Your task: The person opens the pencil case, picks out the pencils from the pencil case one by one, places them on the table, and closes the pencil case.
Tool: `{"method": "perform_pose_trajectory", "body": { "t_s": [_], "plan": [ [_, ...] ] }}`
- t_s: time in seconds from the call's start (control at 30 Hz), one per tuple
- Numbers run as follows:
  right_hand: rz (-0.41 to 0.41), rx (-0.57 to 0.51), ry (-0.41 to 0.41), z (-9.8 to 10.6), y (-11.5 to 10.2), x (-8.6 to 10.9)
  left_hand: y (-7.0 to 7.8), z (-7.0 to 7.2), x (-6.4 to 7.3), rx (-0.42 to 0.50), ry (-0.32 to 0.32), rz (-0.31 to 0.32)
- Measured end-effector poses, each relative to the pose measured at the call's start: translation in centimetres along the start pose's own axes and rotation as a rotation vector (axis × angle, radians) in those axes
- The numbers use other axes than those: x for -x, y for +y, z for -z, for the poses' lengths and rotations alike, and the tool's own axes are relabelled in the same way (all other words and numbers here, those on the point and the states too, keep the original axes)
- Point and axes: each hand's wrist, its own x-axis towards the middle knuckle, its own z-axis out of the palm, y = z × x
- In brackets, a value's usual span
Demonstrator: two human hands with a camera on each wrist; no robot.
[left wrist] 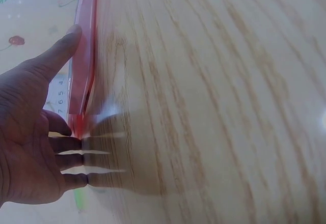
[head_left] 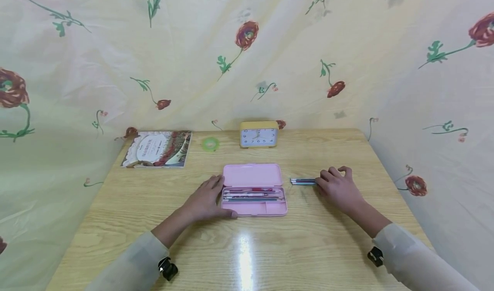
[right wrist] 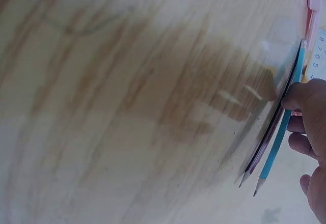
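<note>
A pink pencil case (head_left: 251,175) lies with its lid laid back on the table, several pencils and pens (head_left: 252,195) in its long compartment. My left hand (head_left: 206,198) holds the case at its left end, thumb along the front edge and fingers at the left side. In the left wrist view, the thumb presses the case's front wall (left wrist: 84,66) and the fingertips reach down to the table. To the right of the case, my right hand (head_left: 339,190) pinches a small bunch of pencils (head_left: 302,181) between thumb and fingers. One is a turquoise pencil (right wrist: 275,150), beside darker ones; their sharpened tips point away from the case.
Behind the case stands a yellow alarm clock (head_left: 259,134). A roll of green tape (head_left: 210,144) and a magazine (head_left: 158,149) lie at the back left of the wooden table (head_left: 127,222). Flower-patterned cloth (head_left: 185,68) hangs along the back and sides.
</note>
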Motion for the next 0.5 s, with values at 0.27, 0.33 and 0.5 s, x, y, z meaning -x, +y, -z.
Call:
{"method": "perform_pose_trajectory", "body": {
  "t_s": [0.27, 0.33, 0.5],
  "plan": [
    [-0.006, -0.002, -0.007, 0.0, -0.2, 0.04, 0.01, -0.02, -0.02, -0.002, -0.002, 0.0],
    [-0.005, 0.002, -0.008, -0.07, -0.21, 0.08, -0.02, -0.06, -0.05, -0.004, -0.002, 0.004],
    [-0.002, -0.003, 0.006, -0.27, -0.19, 0.13, -0.11, -0.1, -0.11, 0.001, -0.002, 0.009]
  ]
}}
